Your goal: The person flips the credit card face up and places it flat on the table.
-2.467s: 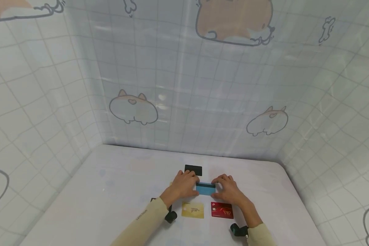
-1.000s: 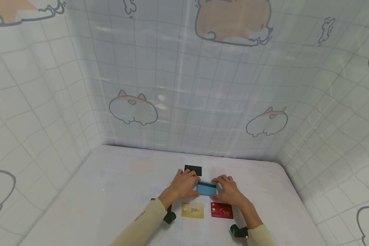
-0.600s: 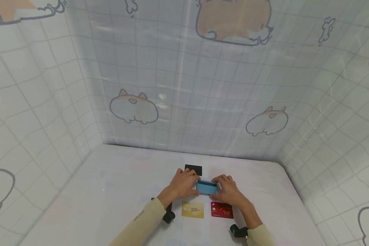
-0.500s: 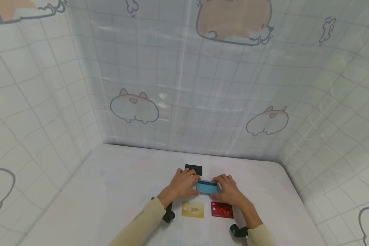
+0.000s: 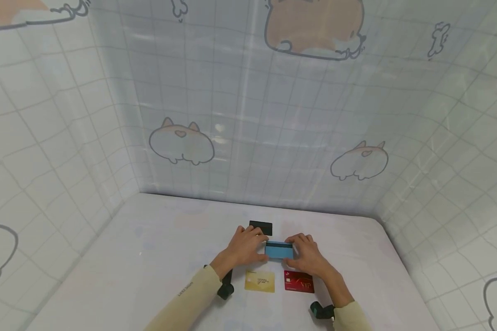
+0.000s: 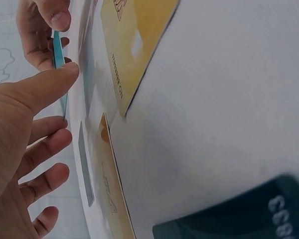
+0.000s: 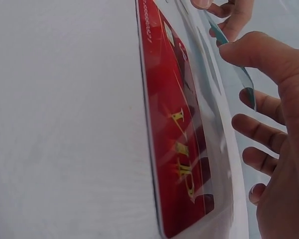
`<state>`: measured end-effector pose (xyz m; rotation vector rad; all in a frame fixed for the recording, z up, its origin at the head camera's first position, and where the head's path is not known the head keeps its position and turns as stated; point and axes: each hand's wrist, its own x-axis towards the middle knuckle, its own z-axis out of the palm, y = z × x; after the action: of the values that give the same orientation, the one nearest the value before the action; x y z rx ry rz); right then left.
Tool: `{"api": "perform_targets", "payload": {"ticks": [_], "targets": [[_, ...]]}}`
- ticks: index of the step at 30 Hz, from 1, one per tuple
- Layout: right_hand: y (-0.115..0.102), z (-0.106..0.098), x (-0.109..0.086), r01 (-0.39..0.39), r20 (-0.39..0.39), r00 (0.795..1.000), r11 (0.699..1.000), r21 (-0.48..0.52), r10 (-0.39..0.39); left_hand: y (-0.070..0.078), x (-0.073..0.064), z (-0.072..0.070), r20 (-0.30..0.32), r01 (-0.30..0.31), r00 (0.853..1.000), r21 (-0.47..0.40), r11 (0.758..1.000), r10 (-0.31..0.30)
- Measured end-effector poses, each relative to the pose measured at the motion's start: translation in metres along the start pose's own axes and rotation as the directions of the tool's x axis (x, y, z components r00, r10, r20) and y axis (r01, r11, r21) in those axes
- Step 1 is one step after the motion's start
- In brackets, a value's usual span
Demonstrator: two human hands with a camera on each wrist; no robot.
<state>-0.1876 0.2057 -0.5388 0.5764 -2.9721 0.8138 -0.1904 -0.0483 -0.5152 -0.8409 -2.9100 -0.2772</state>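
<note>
A blue card (image 5: 279,251) with a dark stripe along its far edge is held between both hands, raised a little over the white table. My left hand (image 5: 245,246) pinches one short end between thumb and index finger; the other fingers spread loosely. At the opposite end, my right hand (image 5: 308,254) pinches it the same way. In the left wrist view the card (image 6: 59,52) shows nearly edge-on, and so does the card (image 7: 219,34) in the right wrist view. Below it lie a gold card (image 5: 260,281) and a red VIP card (image 5: 299,281).
A black card (image 5: 261,227) lies behind my left fingers. Another gold card (image 6: 111,189) and a dark card with raised digits (image 6: 239,214) lie by my left wrist, mostly hidden in the head view. Patterned sheeting (image 5: 240,101) walls the table's back and sides.
The blue card has shifted slightly right and away from me between my fingers, its tilt altering a little. Both hands stay nearly in place; the other cards have not moved.
</note>
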Motion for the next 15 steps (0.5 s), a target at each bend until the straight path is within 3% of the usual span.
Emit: {"api": "perform_targets", "payload": {"ticks": [15], "targets": [[-0.011, 0.004, -0.015, 0.000, -0.024, 1.000, 0.999, 0.052, 0.001, -0.002, -0.014, -0.002, 0.018, -0.022, 1.000, -0.019, 1.000, 0.023]]}}
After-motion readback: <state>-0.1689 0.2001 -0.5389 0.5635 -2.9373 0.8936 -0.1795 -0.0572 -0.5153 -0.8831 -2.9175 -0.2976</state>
